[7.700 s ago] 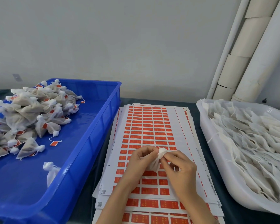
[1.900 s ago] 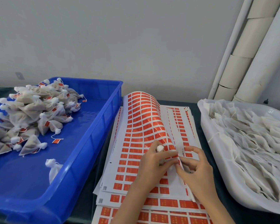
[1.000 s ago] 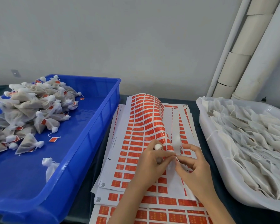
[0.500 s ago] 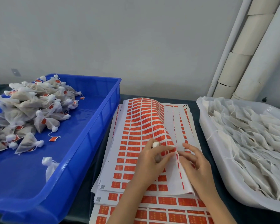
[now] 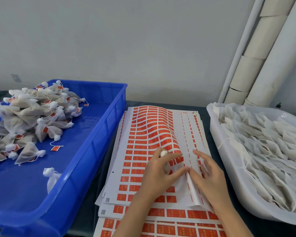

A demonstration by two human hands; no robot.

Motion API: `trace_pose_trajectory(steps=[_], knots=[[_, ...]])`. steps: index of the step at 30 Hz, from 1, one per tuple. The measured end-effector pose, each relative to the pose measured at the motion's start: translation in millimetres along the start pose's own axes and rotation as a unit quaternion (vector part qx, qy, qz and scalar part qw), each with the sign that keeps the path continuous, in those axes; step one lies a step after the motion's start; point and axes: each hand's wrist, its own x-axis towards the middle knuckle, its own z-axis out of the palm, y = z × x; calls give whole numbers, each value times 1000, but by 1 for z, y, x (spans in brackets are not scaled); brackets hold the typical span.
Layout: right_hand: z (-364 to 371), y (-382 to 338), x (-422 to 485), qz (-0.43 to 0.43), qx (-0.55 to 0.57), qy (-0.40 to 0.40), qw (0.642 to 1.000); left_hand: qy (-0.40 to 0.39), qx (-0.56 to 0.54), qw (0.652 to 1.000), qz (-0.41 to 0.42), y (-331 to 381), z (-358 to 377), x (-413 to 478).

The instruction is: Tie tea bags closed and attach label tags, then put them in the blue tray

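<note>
My left hand (image 5: pixel 158 175) rests on a stack of white sheets of red label stickers (image 5: pixel 140 151) and holds a tied tea bag (image 5: pixel 164 158) in its curled fingers; the bag's white knot pokes out on top. The thumb presses on the curled right edge of the top sheet. My right hand (image 5: pixel 210 180) lies flat beside it on that edge, fingers spread. The blue tray (image 5: pixel 99 144) at the left holds a pile of tagged tea bags (image 5: pixel 29 120) and one loose bag (image 5: pixel 51 177).
A white tub (image 5: pixel 229 170) at the right is full of untied white tea bags with strings. Pale pipes and cardboard tubes (image 5: pixel 263 48) lean against the wall behind it. The label sheets lie on a dark tabletop between tray and tub.
The raised top label sheet has come down flatter. My right hand has let go of its pinch and spread flat on the sheet's edge. My left hand keeps the tea bag.
</note>
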Motion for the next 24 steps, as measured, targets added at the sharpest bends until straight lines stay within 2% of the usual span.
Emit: trace_pose_trajectory(steps=[9, 15, 18, 21, 24], knots=[[-9, -7, 7, 112, 119, 23, 986, 4, -23, 1000, -16, 3, -2, 0], [-12, -15, 9, 177, 61, -45, 981, 7, -39, 999, -13, 4, -4, 0], [-17, -15, 7, 194, 113, -71, 972, 6, -45, 999, -13, 5, -3, 0], [-22, -14, 3, 253, 199, -117, 940, 15, -60, 998, -15, 6, -4, 0], [-23, -12, 3, 265, 233, -149, 924, 28, -75, 997, -18, 7, -5, 0]])
